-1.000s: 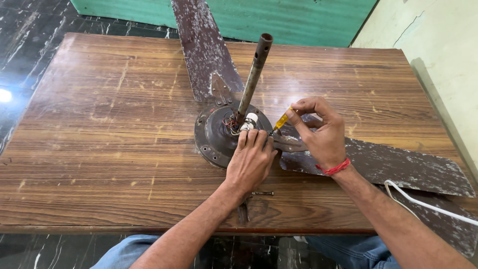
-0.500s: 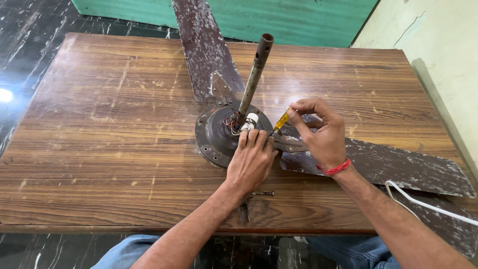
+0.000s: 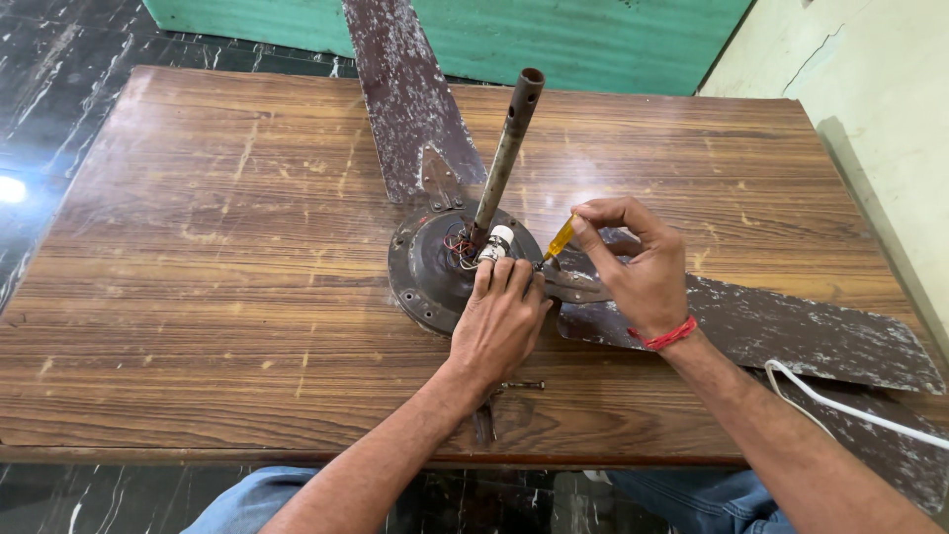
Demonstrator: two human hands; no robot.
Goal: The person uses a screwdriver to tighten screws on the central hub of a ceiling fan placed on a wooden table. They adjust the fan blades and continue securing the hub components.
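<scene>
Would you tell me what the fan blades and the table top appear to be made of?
Fan blades: probably painted metal; the brown coat is flaking to pale specks. Table top: wood or wood-look laminate; it shows brown grain lines, scuffs and a slight sheen.

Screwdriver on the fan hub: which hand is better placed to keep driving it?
Right. The right hand already pinches the yellow screwdriver, tip at the motor hub. The left hand rests on the hub, bracing it.

Bare forearms, no sleeves; red thread band [image 3: 665, 336] on right wrist; blue jeans [image 3: 692, 499]
</scene>
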